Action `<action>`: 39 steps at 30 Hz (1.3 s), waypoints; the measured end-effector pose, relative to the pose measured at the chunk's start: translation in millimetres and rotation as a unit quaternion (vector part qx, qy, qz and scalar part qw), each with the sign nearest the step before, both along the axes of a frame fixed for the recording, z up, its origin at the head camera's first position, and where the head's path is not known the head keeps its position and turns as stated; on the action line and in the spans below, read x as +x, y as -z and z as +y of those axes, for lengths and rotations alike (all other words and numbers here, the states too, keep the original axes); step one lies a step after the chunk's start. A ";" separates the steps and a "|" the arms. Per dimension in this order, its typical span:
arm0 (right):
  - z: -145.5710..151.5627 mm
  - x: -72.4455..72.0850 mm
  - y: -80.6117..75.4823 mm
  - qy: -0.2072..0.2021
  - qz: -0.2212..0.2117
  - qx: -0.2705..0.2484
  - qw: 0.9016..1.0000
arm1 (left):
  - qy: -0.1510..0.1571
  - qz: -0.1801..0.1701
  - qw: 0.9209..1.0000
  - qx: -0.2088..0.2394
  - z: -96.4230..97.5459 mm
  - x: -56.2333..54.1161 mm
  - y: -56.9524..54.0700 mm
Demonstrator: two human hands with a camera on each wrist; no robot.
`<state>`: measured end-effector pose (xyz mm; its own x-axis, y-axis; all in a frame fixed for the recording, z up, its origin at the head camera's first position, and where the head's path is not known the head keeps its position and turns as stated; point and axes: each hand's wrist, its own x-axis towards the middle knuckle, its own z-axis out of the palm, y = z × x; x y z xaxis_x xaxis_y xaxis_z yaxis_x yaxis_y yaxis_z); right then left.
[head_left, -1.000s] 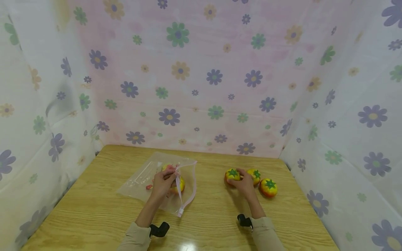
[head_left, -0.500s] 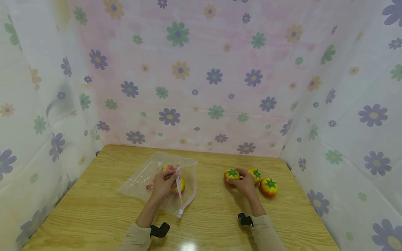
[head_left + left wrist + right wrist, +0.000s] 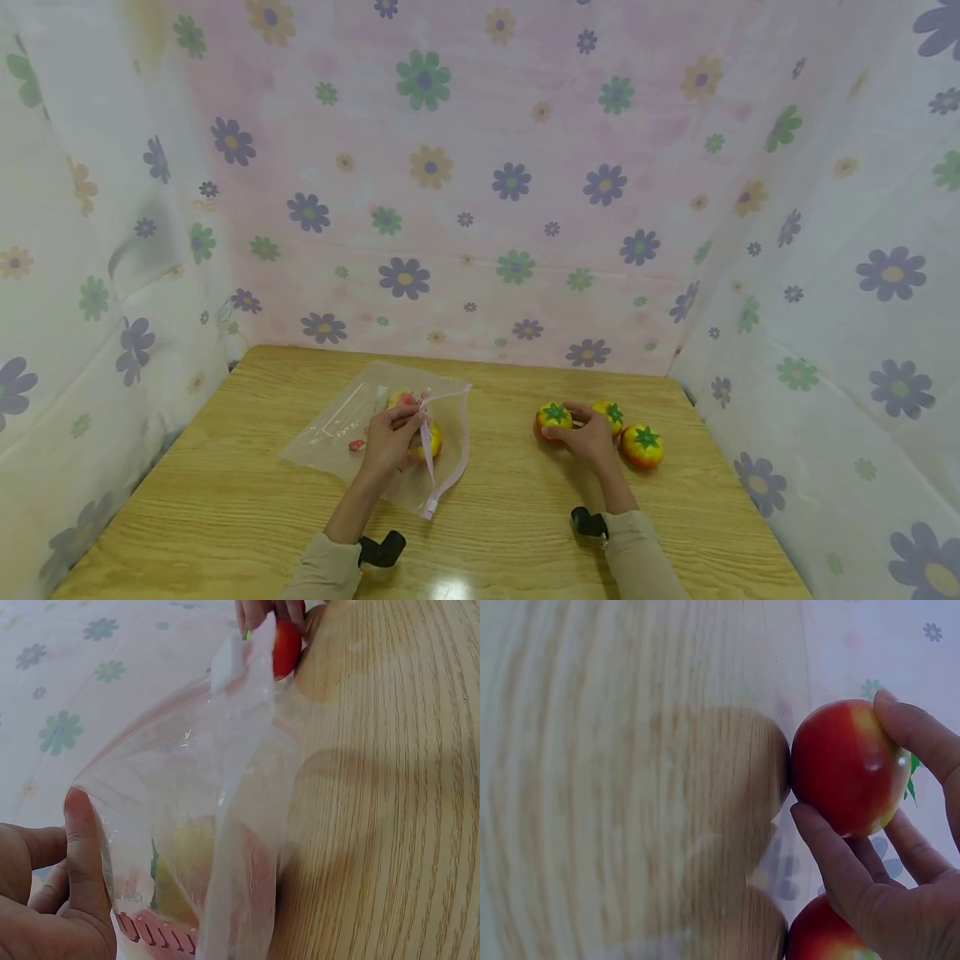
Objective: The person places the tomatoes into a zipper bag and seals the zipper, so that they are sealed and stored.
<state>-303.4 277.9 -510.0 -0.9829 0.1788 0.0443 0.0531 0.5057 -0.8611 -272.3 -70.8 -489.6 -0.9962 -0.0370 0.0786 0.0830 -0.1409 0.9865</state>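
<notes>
My left hand (image 3: 390, 442) pinches the open edge of a clear slider zip bag (image 3: 330, 437), which lies on the left of the table with its mouth facing right. Inside it sits red-and-yellow fruit (image 3: 437, 440), seen blurred through the plastic in the left wrist view, where the thumb and fingers lift the bag's rim. To the right, my right hand (image 3: 591, 442) grips a red-and-yellow tomato (image 3: 551, 423) with a green star-shaped top. The right wrist view shows this tomato (image 3: 844, 769) between thumb and fingers, right at the tabletop.
Two similar tomatoes stand just right of the right hand, a partly hidden one (image 3: 609, 414) behind and another (image 3: 642, 450) nearer. The wooden table (image 3: 495, 533) is enclosed by flower-print cloth (image 3: 480, 242) at the back and both sides. Each wrist carries a black camera mount (image 3: 382, 550).
The right hand and its tomato have shifted very slightly, the wrist turning a little to the right. The left hand and the bag stay where they were.
</notes>
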 end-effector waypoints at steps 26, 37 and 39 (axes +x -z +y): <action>-3.6 6.5 -5.2 -0.002 -0.011 0.013 1.000 | 0.000 -0.008 1.000 0.001 -0.6 -1.0 0.4; -6.0 5.1 -1.7 0.000 -0.001 -0.003 1.000 | 0.000 -0.010 1.000 -0.002 -0.9 1.7 -2.5; -6.8 5.3 -1.8 -0.003 0.000 -0.004 1.000 | -0.002 -0.010 1.000 -0.004 -0.9 1.7 -2.4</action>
<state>-298.1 271.1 -508.2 -0.9838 0.1740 0.0433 0.0502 0.4990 -0.8651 -270.5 -71.7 -487.2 -0.9975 -0.0406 0.0584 0.0633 -0.1330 0.9891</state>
